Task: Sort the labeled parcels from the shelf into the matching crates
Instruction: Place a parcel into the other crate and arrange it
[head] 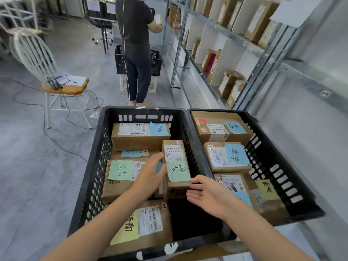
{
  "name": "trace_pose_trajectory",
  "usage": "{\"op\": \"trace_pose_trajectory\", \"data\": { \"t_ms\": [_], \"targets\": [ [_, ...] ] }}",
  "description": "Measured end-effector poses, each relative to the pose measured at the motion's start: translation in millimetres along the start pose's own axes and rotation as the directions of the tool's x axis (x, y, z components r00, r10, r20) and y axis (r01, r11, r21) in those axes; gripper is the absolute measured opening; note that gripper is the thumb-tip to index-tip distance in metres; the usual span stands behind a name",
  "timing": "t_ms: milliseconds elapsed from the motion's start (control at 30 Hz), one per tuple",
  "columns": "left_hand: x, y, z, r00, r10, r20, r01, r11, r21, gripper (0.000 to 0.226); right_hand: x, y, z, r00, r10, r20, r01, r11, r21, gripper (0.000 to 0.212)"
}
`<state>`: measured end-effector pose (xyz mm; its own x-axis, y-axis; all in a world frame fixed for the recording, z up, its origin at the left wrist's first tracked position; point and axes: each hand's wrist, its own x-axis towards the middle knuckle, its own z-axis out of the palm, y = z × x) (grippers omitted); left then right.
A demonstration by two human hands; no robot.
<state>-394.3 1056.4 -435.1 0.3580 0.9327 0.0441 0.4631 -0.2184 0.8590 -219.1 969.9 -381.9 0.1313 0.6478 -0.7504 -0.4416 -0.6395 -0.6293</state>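
Sitting in left crate, against its right wall: parcel with green note, beside four others with similar handwritten notes. Left hand lies flat on the parcel's side and right hand is at its near end, fingers loose; neither grasps it. Right crate holds several parcels. Shelf carries many boxes, so sorting looks partway done.

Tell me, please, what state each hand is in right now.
Left hand: open, straight fingers against the green-noted parcel.
Right hand: open, holding nothing, by that parcel's near end.
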Motion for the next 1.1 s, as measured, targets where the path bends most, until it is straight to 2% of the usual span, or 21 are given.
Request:
{"op": "trace_pose_trajectory", "data": {
  "t_ms": [100, 200, 233, 267, 333, 400, 433, 500, 567, 700, 800, 967, 1100],
  "targets": [
    [8.0, 26.3, -7.6, 0.998, 0.070, -0.008, -0.069, 0.996, 0.059, 0.039, -23.6, -21.3, 2.4, 0.997, -0.066, 0.039, 0.069, 0.995, -0.069, 0.031],
    [13.9, 60.4, -9.0, 0.989, 0.147, -0.016, -0.143, 0.979, 0.148, 0.047, -43.8, -41.5, -5.1, 0.968, -0.249, 0.015, 0.249, 0.960, -0.130, 0.012],
    [15.3, 72.3, -7.4, 0.984, 0.181, -0.006, -0.177, 0.969, 0.170, 0.049, -50.2, -48.3, -11.3, 0.942, -0.334, -0.011, 0.325, 0.922, -0.210, 0.011],
    [16.0, 84.8, -5.0, 0.977, 0.215, 0.008, -0.212, 0.959, 0.185, 0.050, -56.8, -55.1, -19.9, 0.900, -0.435, -0.033, 0.400, 0.852, -0.337, 0.015],
    [15.9, 111.2, 3.0, 0.961, 0.274, 0.043, -0.277, 0.940, 0.200, 0.051, -71.6, -68.1, -44.2, 0.744, -0.667, -0.033, 0.514, 0.604, -0.609, 0.031],
    [13.1, 138.7, 16.8, 0.941, 0.327, 0.092, -0.339, 0.915, 0.221, 0.054, -89.4, -79.2, -73.6, 0.552, -0.833, 0.031, 0.536, 0.326, -0.778, 0.042],
    [10.3, 153.2, 25.3, 0.929, 0.350, 0.122, -0.370, 0.899, 0.236, 0.055, -100.5, -83.5, -88.5, 0.480, -0.875, 0.067, 0.502, 0.212, -0.838, 0.044],
    [2.2, 183.2, 43.5, 0.899, 0.399, 0.183, -0.436, 0.862, 0.261, 0.056, -125.5, -87.4, -117.9, 0.407, -0.905, 0.124, 0.399, 0.054, -0.915, 0.042],
    [-6.6, 214.3, 62.5, 0.847, 0.476, 0.234, -0.528, 0.801, 0.282, 0.057, -152.1, -87.3, -146.5, 0.362, -0.920, 0.152, 0.327, -0.027, -0.945, 0.041],
    [-26.6, 278.0, 97.0, 0.746, 0.615, 0.256, -0.666, 0.701, 0.256, 0.060, -212.6, -86.3, -192.8, 0.281, -0.951, 0.126, 0.213, -0.066, -0.975, 0.043],
    [-43.0, 321.4, 123.6, 0.667, 0.695, 0.269, -0.745, 0.625, 0.232, 0.062, -259.9, -85.1, -222.0, 0.233, -0.969, 0.086, 0.141, -0.053, -0.989, 0.047],
    [-71.4, 391.9, 166.8, 0.525, 0.804, 0.280, -0.851, 0.492, 0.184, 0.060, -333.4, -76.3, -270.2, 0.139, -0.988, -0.064, -0.016, 0.062, -0.998, 0.048],
    [-94.6, 448.8, 201.6, 0.443, 0.853, 0.277, -0.894, 0.443, 0.066, 0.057, -387.6, -57.5, -311.6, 0.020, -0.983, -0.184, -0.122, 0.180, -0.976, 0.049]
  ]
}}
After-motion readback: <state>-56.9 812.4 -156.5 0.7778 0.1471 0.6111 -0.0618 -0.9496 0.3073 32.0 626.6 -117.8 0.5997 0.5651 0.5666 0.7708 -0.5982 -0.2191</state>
